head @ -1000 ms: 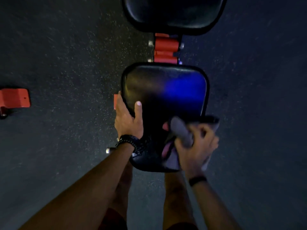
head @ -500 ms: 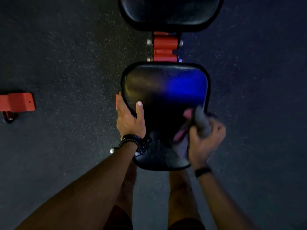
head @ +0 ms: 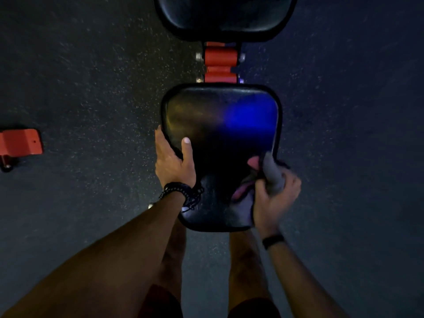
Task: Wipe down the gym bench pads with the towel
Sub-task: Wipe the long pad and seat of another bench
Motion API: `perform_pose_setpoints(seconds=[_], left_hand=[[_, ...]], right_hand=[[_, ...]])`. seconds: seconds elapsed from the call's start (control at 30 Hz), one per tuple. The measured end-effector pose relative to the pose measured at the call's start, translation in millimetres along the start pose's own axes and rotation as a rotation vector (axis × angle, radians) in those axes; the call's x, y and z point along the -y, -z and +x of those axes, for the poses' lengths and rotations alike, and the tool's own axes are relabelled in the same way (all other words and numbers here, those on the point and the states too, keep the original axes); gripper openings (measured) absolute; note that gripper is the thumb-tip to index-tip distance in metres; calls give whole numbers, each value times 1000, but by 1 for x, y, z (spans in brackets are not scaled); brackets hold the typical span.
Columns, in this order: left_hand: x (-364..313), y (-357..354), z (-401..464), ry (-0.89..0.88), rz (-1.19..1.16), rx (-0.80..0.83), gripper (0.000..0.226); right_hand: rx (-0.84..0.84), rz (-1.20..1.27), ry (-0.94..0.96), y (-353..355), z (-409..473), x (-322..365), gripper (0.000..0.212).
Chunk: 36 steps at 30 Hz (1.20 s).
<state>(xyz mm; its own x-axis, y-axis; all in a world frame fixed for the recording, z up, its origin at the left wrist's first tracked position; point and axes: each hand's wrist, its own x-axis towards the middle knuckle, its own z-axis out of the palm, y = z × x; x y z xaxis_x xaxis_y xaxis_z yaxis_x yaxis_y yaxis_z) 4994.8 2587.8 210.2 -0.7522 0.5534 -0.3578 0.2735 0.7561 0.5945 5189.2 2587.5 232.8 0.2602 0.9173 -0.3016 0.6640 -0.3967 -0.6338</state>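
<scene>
Black glossy vinyl seat pad (head: 220,138), long axis running away toward red steel hinge (head: 220,63) and second black back pad (head: 224,14). Left hand (head: 175,162) clamped on pad's left edge, thumb on top. Right hand (head: 274,198) bunching grey towel (head: 271,174) at pad's near right edge; unwiped surface lies ahead and leftward.
</scene>
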Motion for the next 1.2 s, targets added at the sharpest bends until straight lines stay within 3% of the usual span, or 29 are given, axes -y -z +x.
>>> perform_pose_setpoints(seconds=[0.1,0.17,0.23,0.37,0.43,0.53,0.6,0.67,0.73,0.8,0.97,1.03,1.2], left_hand=[[-1,0,0,-4,14,-11,78],[-1,0,0,-8,24,-23,74],[0,0,1,-4,24,-25,72],[-2,4,2,9,-16,31,71],[0,11,3,18,-72,119,71],[6,35,6,53,-147,287,79],[11,70,-1,98,-176,299,83],[18,103,-9,134,-148,315,78],[23,152,-20,162,-133,332,67],[20,200,-26,167,-132,289,61],[-6,309,-30,39,-266,127,59],[-18,338,-30,-7,-284,153,59],[-64,387,-36,-111,-334,219,28]], right_hand=[[-102,144,42,-21,96,41,66],[-61,209,4,-33,154,65,59],[-30,214,-4,-32,157,67,52],[-118,171,39,-8,51,23,44],[-99,73,-76,0,-11,2,40],[-206,-247,-266,-20,-91,5,51],[-64,-279,-358,-42,-140,42,52],[198,-258,-441,-62,-166,79,46],[514,-274,-289,-65,-177,123,40],[775,-281,0,-55,-173,168,36],[588,-298,322,9,-130,269,36],[529,-349,436,42,-116,294,35],[458,-403,712,108,-114,356,35]])
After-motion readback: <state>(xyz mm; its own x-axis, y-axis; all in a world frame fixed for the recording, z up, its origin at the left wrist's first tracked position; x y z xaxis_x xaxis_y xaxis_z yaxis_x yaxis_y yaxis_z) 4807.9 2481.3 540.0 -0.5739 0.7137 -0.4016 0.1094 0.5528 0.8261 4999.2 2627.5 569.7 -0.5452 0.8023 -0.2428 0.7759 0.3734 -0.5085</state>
